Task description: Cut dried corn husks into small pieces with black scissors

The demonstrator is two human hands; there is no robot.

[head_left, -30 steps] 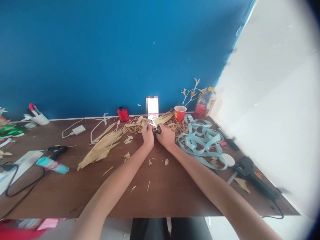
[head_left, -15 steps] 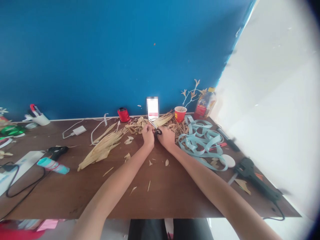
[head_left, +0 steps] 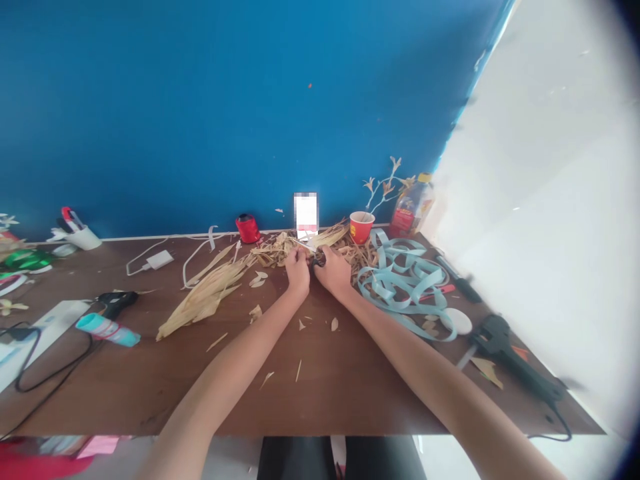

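My right hand (head_left: 335,270) is closed around the black handles of a pair of scissors (head_left: 317,263), whose blades point up and left toward the other hand. Close beside it, my left hand (head_left: 299,269) is pinched shut at the blades; what its fingers hold is too small to make out. Just beyond both hands lies a heap of dry husk scraps (head_left: 273,251). A bundle of long pale corn husks (head_left: 203,305) spreads to the left of my left hand. A phone (head_left: 307,212) with a blurred screen stands against the wall behind.
Right of my hands are a red paper cup (head_left: 361,230) with a twig of husk flowers, tangled light blue ribbon (head_left: 400,280), a bottle (head_left: 411,208) and a glue gun (head_left: 515,360). Leftward are a red tin (head_left: 247,229), a charger (head_left: 159,260), a turquoise roll (head_left: 107,330) and a power strip (head_left: 45,333).
The scissors' blades have shifted slightly between my hands, and my right hand's fingers have moved a little upward. Everything else lies as before.
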